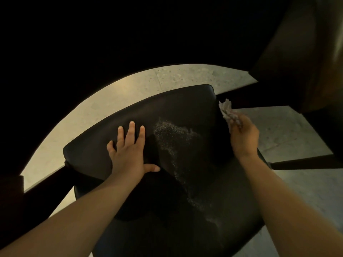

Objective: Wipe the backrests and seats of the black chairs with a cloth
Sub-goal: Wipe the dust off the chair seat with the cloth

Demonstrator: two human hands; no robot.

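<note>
1. Backrest of black chair: padded, rounded corners, seen from above, ran diagonally lower left to upper right. We used it as ref. point for all entries below.

2. Seat: black, smooth, directly below the backrest on our side, meeting its lower edge.

3. Speckled patch: fine pale specks at the backrest's centre, trailing down past its lower edge onto the seat. Dust or droplets, we couldn't tell.

4. Left hand: lay flat on the backrest's left half, fingers straight & spread, thumb out sideways near the lower edge. It held nothing.

5. Right hand: at the backrest's right end, fingers curled tight round the cloth; somewhat blurred.

6. Cloth: whitish, crumpled, bunched in that hand, loose end sticking up just beside the backrest's upper right corner. Whether it touched the backrest, we couldn't tell.

7. Floor: pale speckled stone, lit, beyond the backrest's top edge & to its right.

8. Left rail: dark bar, ran out from the backrest's left end.

9. Right rail: dark bar, right of the backrest, past the right hand.

10. Wooden piece: large, dark brown, up & right of the backrest, mostly in shadow; type unclear to us.
</note>
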